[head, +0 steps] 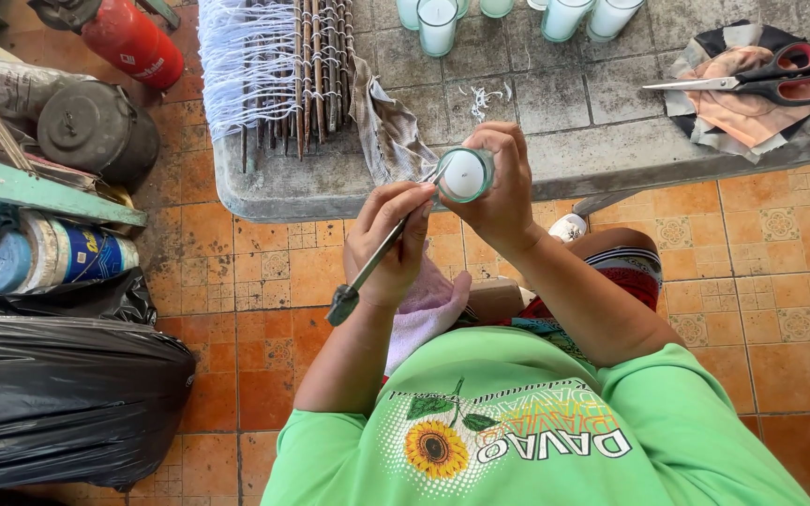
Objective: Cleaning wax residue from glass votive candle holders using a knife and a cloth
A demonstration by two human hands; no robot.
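Right hand (503,192) grip closed around glass candle jar (464,174); left hand (388,245) grip closed on thin metal tool (367,272), tip at jar rim, above table (555,141) edge.

One head-worn camera looks steeply down the person's chest onto both hands (442,220), which are close below it. The table (574,122) runs across the top edge of the view, tiled floor (761,309) beneath.
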